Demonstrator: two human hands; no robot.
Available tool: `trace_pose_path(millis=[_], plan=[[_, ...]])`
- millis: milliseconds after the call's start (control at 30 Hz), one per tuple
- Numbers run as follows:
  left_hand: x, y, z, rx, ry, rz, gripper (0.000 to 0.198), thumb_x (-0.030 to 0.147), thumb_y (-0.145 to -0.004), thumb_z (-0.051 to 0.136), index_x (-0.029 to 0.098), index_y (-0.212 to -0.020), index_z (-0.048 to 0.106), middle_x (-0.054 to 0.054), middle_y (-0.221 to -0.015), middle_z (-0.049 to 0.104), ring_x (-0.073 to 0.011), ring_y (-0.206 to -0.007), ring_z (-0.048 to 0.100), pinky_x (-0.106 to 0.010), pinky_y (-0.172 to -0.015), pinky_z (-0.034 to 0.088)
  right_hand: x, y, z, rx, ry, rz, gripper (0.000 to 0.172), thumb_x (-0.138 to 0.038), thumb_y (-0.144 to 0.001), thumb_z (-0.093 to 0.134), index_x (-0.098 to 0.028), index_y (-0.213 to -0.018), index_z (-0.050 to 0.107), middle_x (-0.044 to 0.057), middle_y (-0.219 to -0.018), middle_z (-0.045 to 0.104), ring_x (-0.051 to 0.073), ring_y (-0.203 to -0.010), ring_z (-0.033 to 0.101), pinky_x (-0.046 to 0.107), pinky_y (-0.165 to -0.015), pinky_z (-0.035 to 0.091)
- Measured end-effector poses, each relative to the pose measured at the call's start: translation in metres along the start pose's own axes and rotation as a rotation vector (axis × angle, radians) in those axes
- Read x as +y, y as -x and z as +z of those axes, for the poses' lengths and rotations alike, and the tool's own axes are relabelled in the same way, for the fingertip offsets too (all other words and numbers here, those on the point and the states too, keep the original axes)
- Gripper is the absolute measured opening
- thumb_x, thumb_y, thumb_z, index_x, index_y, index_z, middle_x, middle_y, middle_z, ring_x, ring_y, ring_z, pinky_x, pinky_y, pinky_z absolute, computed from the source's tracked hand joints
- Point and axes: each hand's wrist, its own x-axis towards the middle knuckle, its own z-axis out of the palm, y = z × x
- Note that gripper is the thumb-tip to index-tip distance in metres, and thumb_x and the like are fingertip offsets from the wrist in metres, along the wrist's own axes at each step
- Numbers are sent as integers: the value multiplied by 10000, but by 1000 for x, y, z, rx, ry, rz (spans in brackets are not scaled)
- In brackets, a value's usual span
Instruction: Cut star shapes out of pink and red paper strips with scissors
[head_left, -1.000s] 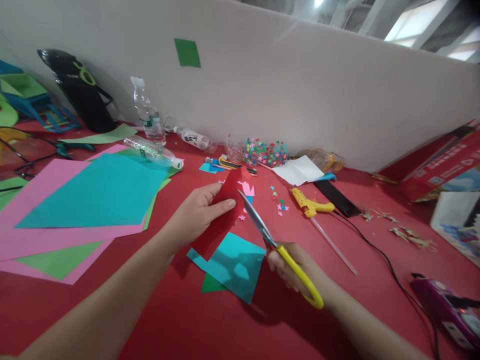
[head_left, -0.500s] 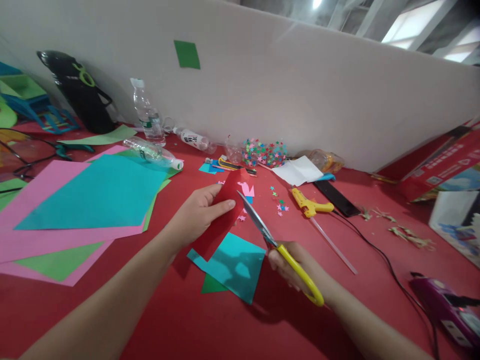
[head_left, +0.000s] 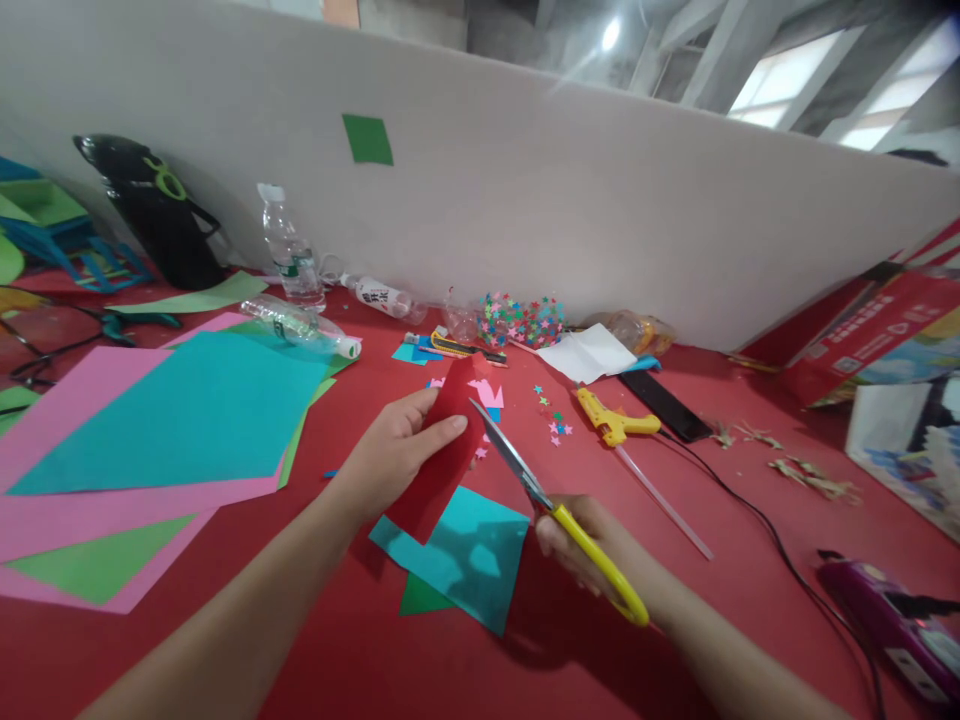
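Observation:
My left hand (head_left: 394,452) pinches a folded red paper (head_left: 442,450), thumb on top, and holds it above the red table (head_left: 480,660). In my right hand (head_left: 581,545) are yellow-handled scissors (head_left: 559,520), fingers through the loops. The blades point up and left and their tip meets the red paper's right edge. Under the red paper a teal paper piece (head_left: 461,550) lies flat with a green scrap (head_left: 420,597) beneath it.
Large teal (head_left: 187,410), pink and green sheets lie left. Along the white wall (head_left: 525,200) are plastic bottles (head_left: 289,250), a pile of paper stars (head_left: 521,318), white paper and a black bag. A yellow glue gun (head_left: 615,420) with cord lies right, a purple device (head_left: 885,610) and red boxes farther right.
Both hands keep their grips and stay nearly still. The camera tipped upward a little, so everything sits slightly lower in the picture.

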Motion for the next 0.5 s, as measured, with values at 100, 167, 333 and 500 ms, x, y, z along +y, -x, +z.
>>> trace_pose_path(millis=[100,167,333,500], plan=[[-2,1,3,6,72,-10,167,365,-814,655,200,-787,648,14,-622,700,-138,-539,641,-226,-531,501,0,-1,1,-2,-31,17,580,-768,-768,456,-196,-670,449,-87,-465,338,54,-350,315,179,-335,253],[-5,1,5,23,128,-25,175,369,-797,675,197,-770,655,18,-623,700,-122,-517,624,-209,-514,496,1,-2,2,-12,-40,37,569,-746,-777,464,-185,-691,494,-84,-463,358,54,-345,333,171,-332,267],[-13,-1,9,107,214,-37,214,375,-722,749,192,-821,701,11,-646,717,-117,-539,627,-182,-510,492,-2,-6,3,-10,-93,91,533,-719,-775,492,-190,-710,492,-90,-483,378,47,-343,339,159,-316,278],[-26,-7,5,134,225,-30,247,357,-741,740,222,-946,714,-1,-782,760,-141,-621,666,-215,-589,529,-1,-12,1,-21,-67,150,441,-604,-810,548,-184,-683,506,-90,-452,376,61,-333,376,165,-301,282]])
